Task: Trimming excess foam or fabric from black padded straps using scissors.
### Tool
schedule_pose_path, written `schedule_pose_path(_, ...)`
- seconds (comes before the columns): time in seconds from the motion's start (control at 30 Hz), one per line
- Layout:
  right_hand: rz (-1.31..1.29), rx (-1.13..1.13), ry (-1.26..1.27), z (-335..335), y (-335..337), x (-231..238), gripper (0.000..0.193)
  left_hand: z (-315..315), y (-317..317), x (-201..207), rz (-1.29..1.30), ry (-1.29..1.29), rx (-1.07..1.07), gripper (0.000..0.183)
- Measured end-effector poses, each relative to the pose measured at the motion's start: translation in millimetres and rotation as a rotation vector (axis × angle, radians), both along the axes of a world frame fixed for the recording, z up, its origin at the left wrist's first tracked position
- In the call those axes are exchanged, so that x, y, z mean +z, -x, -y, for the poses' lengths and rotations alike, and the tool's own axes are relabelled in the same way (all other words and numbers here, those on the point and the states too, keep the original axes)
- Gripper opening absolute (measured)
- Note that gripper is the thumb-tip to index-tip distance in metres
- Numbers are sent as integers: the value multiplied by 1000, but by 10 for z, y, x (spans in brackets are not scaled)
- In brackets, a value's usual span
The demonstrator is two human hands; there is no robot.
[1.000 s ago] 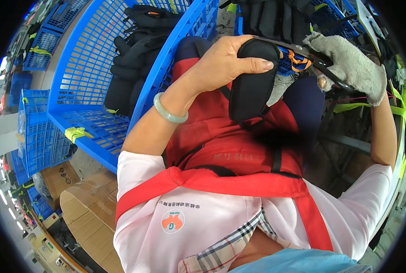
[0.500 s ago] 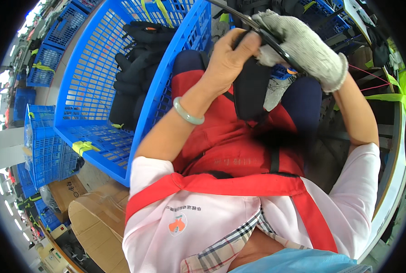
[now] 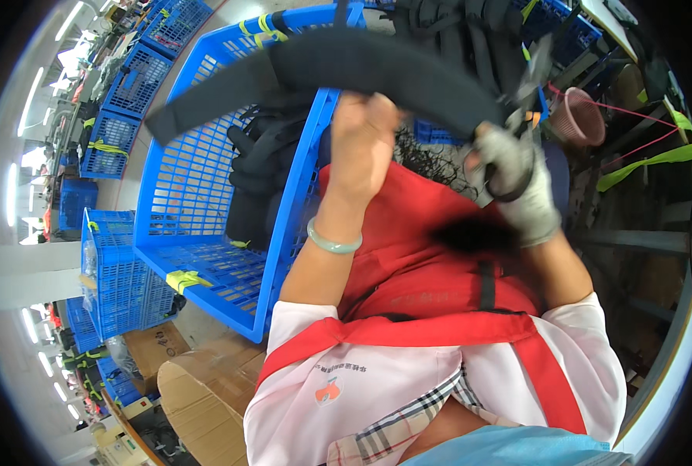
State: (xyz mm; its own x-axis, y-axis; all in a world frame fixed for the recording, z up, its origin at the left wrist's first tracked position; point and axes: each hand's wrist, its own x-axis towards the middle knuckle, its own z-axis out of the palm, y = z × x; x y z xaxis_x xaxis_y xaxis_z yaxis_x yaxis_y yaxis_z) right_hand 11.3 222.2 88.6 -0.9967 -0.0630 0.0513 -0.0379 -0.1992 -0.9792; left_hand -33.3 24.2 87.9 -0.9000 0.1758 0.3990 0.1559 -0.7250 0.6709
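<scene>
Both hands have risen since the earlier frame, and the black padded strap [image 3: 338, 74] now stretches in a long arc across the upper middle of the frame; left hand [image 3: 365, 144], bare, closes around its underside at centre; right hand [image 3: 513, 182], in a grey glove, grips its right end with small snips [image 3: 528, 97]; blue plastic crate [image 3: 206, 233] sits at left, holding dark straps.

A big blue plastic crate [image 3: 206, 233] fills the centre left of the frame. More blue crates [image 3: 121, 116] stand on a pale floor [image 3: 140, 175] toward the upper left, under bright ceiling lights [image 3: 31, 113]. Cardboard boxes [image 3: 198, 404] sit at lower left. A pink basket [image 3: 582, 116] hangs at upper right.
</scene>
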Motion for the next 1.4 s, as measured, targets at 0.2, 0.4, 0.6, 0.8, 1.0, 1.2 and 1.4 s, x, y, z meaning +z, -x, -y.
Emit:
schedule_pose_path(0.2, 374, 166, 42, 50, -137, -619, 38, 117, -36, -304, 354, 36, 161, 27)
schedule_pose_path(0.4, 473, 256, -69, 150, -105, -736, 45, 198, -53, -495, 431, 10, 200, 26)
schedule_pose_path(0.6, 522, 355, -252, 111, -36, -899, 49, 361, 38, -572, 477, -100, 167, 27)
schedule_pose_path(0.8, -16, 305, -679, 110, 14, -666, 62, 443, 4, -661, 444, 29, 239, 25)
schedule_pose_path(1.0, -301, 237, -863, 19, 36, -621, 71, 292, -53, -657, 415, 124, 169, 21)
schedule_pose_path(1.2, 18, 428, -860, 50, 36, -411, 72, 298, -112, -654, 406, 139, 164, 20)
schedule_pose_path(1.4, -145, 344, -799, 63, 13, -519, 66, 290, -149, -615, 416, 154, 161, 20)
